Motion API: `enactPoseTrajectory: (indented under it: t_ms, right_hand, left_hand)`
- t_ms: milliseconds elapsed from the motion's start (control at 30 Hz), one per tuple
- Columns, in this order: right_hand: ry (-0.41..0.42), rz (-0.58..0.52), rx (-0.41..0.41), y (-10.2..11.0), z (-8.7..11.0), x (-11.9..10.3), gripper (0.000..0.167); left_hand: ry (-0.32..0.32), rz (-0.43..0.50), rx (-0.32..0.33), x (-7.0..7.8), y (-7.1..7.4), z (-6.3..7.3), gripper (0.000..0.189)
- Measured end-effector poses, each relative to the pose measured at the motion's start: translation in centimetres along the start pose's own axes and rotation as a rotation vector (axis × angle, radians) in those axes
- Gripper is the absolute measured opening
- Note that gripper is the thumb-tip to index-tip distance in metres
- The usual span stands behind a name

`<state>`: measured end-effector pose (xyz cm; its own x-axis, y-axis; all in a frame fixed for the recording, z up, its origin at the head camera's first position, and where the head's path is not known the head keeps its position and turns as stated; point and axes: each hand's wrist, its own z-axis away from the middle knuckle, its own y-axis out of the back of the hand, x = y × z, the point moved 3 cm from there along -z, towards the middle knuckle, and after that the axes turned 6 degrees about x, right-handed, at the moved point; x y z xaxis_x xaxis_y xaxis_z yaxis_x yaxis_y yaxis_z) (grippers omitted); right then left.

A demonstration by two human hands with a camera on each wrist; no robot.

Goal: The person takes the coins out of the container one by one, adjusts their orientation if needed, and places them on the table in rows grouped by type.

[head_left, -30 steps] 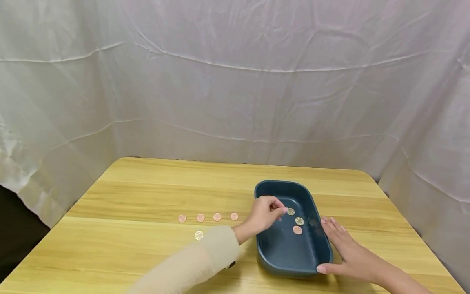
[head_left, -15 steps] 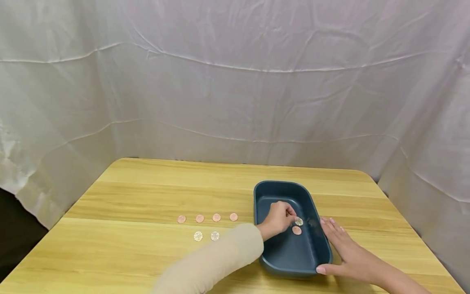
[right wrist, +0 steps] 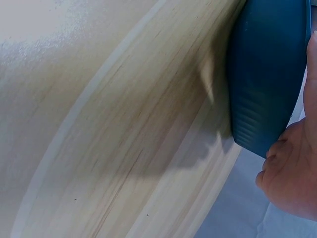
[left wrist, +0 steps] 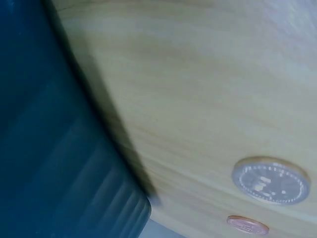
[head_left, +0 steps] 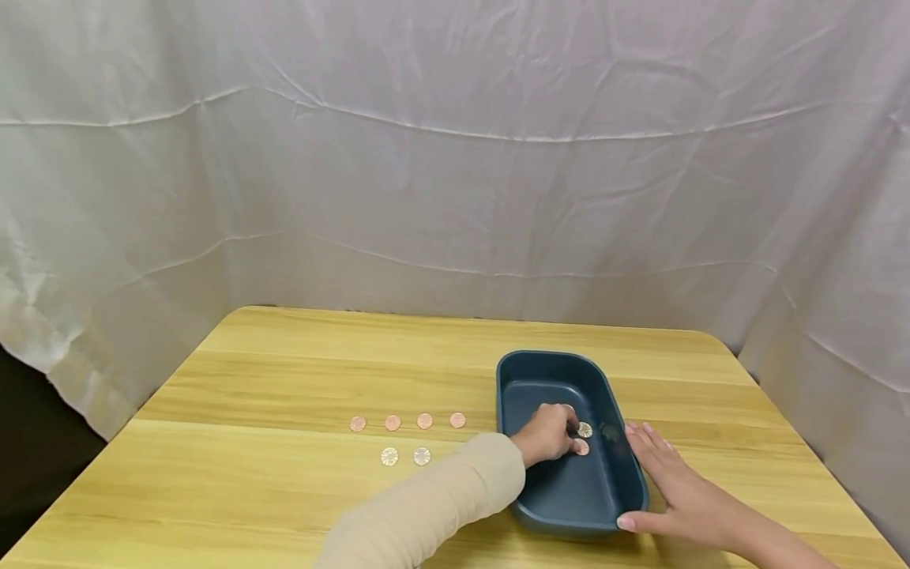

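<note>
My left hand (head_left: 546, 435) reaches down into a dark blue tray (head_left: 569, 494), palm down, with its fingers bent. Its fingertips are at the left edge of a copper coin (head_left: 582, 447) lying flat on the tray floor; whether they pinch it is hidden. Just beyond lies a pale gold coin (head_left: 585, 430), and another coin (head_left: 569, 408) shows partly behind the fingers. My right hand (head_left: 671, 482) rests against the tray's right side, its fingers extended and its thumb at the near corner. In the right wrist view this hand (right wrist: 292, 163) touches the tray wall (right wrist: 267, 84).
Left of the tray, several copper coins (head_left: 424, 421) form a row on the wooden table (head_left: 249, 490). Two silvery-gold coins (head_left: 389, 457) lie in front of that row. A pale curtain (head_left: 455, 197) hangs behind the table.
Inside the tray, my left hand has moved right and nearer, from the far coin past the middle one to the copper coin. My right hand keeps its place on the tray.
</note>
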<state>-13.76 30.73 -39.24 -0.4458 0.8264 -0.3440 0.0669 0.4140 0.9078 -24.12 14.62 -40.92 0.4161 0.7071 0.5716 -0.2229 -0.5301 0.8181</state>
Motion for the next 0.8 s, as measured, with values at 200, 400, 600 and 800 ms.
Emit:
enactPoseTrajectory:
  t_ms: [200,400,600,800]
  right_hand:
    - [0.005,0.006,0.005,0.01,0.01,-0.04,0.101]
    - [-0.04,-0.014,-0.016,-0.11,0.04,0.12,0.1]
    - [-0.024,-0.017,-0.02,-0.1,-0.01,0.06,0.1]
    - [0.002,-0.008,-0.014,0.02,-0.02,-0.04,0.101]
  left_hand:
    - [-0.081,-0.085,-0.022,0.26,-0.02,0.28,0.015]
    - [-0.13,-0.168,-0.026,0.36,-0.22,0.26,0.01]
    - [-0.196,-0.208,-0.081,0.47,-0.28,0.3,0.021]
    - [-0.254,-0.215,-0.118,0.52,-0.67,0.28,0.016]
